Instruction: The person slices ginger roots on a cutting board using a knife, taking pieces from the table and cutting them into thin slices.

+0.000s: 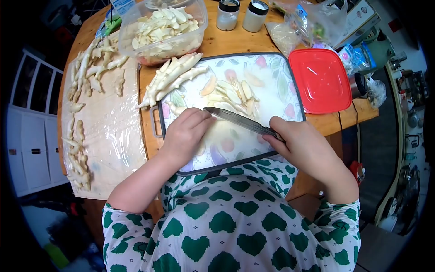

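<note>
A pale piece of peeled ginger (176, 109) pokes out past the closed fingers of my left hand (185, 136), which rests low on the left side of the cutting board; the hand hides most of the piece. My right hand (297, 138) grips the handle of a dark-bladed knife (240, 119), its tip close by my left fingertips. Beyond the blade, a loose pile of ginger slices (233, 94) lies on the flower-patterned cutting board (272, 68). Several whole peeled ginger roots (174, 77) are heaped across the board's upper left corner.
Upper left stands a clear plastic container (199, 31) full of slices. More roots (86, 68) lie along a plastic-covered board (113, 131). A red lid (321, 81) sits right of the cutting board. Two jars (255, 17) and plastic bags (317, 25) are at the back.
</note>
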Tool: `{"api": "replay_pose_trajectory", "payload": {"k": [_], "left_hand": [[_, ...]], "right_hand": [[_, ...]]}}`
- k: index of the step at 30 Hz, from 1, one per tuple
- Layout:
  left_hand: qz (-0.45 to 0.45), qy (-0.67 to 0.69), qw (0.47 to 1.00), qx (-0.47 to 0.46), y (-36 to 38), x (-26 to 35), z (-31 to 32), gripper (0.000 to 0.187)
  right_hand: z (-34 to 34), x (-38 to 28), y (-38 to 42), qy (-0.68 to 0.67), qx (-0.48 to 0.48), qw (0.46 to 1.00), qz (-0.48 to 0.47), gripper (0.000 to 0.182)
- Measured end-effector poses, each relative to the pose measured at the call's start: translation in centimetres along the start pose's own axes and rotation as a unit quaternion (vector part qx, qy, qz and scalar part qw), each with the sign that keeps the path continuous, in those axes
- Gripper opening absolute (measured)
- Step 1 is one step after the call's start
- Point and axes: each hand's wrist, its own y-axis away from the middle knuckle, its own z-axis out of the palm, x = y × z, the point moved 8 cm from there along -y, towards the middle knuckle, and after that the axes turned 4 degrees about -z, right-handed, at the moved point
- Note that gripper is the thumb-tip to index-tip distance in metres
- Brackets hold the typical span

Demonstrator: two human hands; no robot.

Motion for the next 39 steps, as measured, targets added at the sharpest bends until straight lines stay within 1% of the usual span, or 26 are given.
{"api": "replay_pose_trajectory", "payload": {"k": [4, 6, 9, 13, 15, 16, 19, 21, 25, 28, 31, 34, 39], "left_hand": [[0.001, 0.007, 1.000, -0.017, -0.1, 0.1, -0.1, 0.030], [0.003, 0.012, 1.000, -0.013, 0.0, 0.0, -0.1, 0.030], [0.003, 0.018, 1.000, -0.008, 0.1, -0.2, 0.1, 0.030], [-0.007, 0.009, 1.000, -0.008, 0.0, -0.2, 0.1, 0.030], [-0.013, 0.017, 1.000, 0.004, -0.2, -0.1, 0.0, 0.025], [-0.017, 0.019, 1.000, 0.009, -0.3, -0.1, -0.2, 0.024], [-0.008, 0.031, 0.999, 0.002, -0.2, -0.2, -0.2, 0.028], [-0.018, 0.029, 0.999, 0.007, -0.2, -0.4, -0.4, 0.026], [-0.029, 0.037, 0.999, 0.005, 0.3, -0.7, -0.6, 0.024], [-0.032, 0.040, 0.999, 0.007, 0.2, -0.8, -0.7, 0.024], [-0.042, 0.031, 0.999, 0.011, 0.3, -1.1, -1.0, 0.023], [-0.038, 0.022, 0.999, 0.016, 0.3, -1.1, -1.1, 0.023], [-0.042, 0.027, 0.999, 0.010, 0.2, -0.9, -1.1, 0.023]], "right_hand": [[-0.2, 0.3, -0.5, 0.001, -0.027, 1.000, 0.006, 0.023], [-0.1, 0.2, -1.0, 0.020, -0.032, 0.999, -0.004, 0.022], [0.8, -0.5, -2.0, 0.025, -0.044, 0.999, 0.014, 0.021], [2.4, -1.3, -4.0, 0.010, 0.001, 1.000, -0.010, 0.019], [3.1, -1.4, -4.9, 0.004, 0.020, 1.000, -0.013, 0.019], [3.1, -1.3, -4.9, 0.004, 0.013, 1.000, -0.009, 0.019], [3.0, -0.8, -4.6, 0.012, -0.002, 1.000, 0.002, 0.020], [2.3, 0.3, -3.7, 0.032, -0.004, 0.999, 0.007, 0.021], [1.5, 2.0, -2.9, -0.034, -0.013, 0.996, 0.077, 0.022], [1.3, 1.7, -2.6, -0.030, 0.006, 0.997, 0.072, 0.023], [1.2, 0.4, -2.2, -0.046, 0.013, 0.998, 0.039, 0.023], [1.2, -0.8, -1.8, -0.011, 0.000, 1.000, 0.020, 0.023], [1.2, -0.9, -1.4, 0.030, -0.028, 0.999, 0.024, 0.024]]}}
